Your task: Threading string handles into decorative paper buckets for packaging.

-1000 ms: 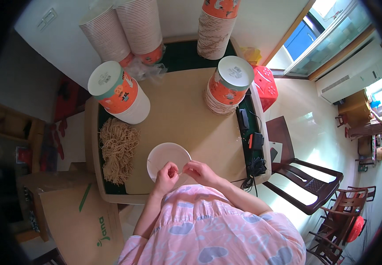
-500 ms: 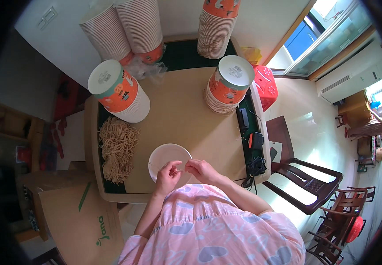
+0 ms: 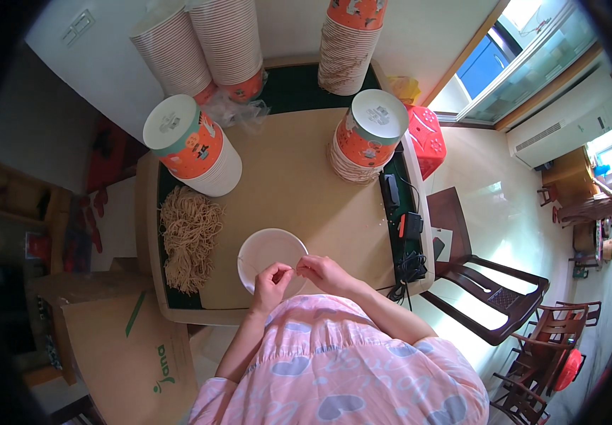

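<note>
A white paper bucket [image 3: 270, 244] rests mouth up at the table's near side, right in front of me. Over its near rim, my left hand [image 3: 273, 282] and my right hand [image 3: 324, 273] meet, fingertips pinched close together. Both are closed on a thin string, mostly hidden by the fingers; a faint pale strand shows at the bucket's left rim. To the left lies a loose heap of beige strings [image 3: 189, 237]. Behind it, a stack of upside-down paper buckets [image 3: 203, 152] with orange bands leans slightly.
Another bucket stack [image 3: 366, 142], with strings hanging round its lower part, stands at the right. Tall stacks [image 3: 224, 49] line the back beside a clear plastic bag [image 3: 239, 113]. Black adapters and cables [image 3: 410, 227] lie along the right edge. A cardboard box [image 3: 132, 340] sits at lower left.
My left hand has turned slightly and its fingertips have drawn closer to my right hand's. The bucket and the stacks stay in place.
</note>
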A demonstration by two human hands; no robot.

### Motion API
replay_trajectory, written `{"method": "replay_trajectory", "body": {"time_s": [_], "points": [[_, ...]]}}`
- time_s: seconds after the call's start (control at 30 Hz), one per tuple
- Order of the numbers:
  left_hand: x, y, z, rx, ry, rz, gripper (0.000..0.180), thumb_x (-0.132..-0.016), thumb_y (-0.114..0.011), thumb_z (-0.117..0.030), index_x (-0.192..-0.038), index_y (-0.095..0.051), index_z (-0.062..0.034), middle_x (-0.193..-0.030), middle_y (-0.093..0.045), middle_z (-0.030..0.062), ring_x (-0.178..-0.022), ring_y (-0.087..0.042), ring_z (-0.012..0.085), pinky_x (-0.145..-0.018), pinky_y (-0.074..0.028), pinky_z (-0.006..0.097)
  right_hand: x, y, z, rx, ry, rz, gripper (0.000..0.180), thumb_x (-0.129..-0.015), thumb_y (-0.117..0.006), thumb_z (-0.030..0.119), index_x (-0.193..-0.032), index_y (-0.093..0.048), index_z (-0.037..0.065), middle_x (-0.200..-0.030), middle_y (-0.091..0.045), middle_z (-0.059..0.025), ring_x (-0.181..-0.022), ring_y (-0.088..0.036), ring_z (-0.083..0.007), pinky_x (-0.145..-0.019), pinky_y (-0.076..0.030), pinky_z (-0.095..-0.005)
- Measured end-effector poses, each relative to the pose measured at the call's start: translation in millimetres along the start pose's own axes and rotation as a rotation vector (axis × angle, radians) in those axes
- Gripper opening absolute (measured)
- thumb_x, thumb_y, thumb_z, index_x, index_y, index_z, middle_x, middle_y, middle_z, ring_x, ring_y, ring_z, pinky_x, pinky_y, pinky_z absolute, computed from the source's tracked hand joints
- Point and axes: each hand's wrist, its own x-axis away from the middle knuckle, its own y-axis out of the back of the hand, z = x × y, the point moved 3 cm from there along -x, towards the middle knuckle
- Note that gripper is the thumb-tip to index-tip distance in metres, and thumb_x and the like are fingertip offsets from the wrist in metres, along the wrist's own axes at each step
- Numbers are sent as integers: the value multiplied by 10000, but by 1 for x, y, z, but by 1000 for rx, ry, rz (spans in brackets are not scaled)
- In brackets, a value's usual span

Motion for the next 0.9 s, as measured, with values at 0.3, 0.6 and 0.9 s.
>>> {"method": "replay_trajectory", "body": {"time_s": [0.3, 0.6, 0.9], "points": [[3, -7, 13, 197, 167, -73, 46, -872, -581, -45, -828, -584, -31, -656, -503, -59, -567, -424, 8, -494, -334, 182, 2, 4, 25, 353, 146, -117, 80, -825, -607, 134, -889, -586, 89, -792, -607, -52, -727, -603, -233, -715, -429, -362], [9, -15, -2, 107, 175, 12, 111, -885, -588, -112, -894, -587, -1, -679, -554, -18, -597, -479, 29, -516, -382, 198, 16, 10, 16, 333, 165, -428, 80, -767, -664, 123, -838, -628, 121, -814, -604, -31, -773, -572, -231, -745, -404, -362], [13, -26, -53, -15, 83, 237, 137, -872, -582, -124, -847, -621, 6, -651, -573, 12, -608, -475, 53, -544, -398, 239, 28, 13, 28, 535, 240, -541, 99, -729, -694, 135, -824, -665, 146, -857, -598, -5, -865, -538, -213, -803, -373, -393]]}}
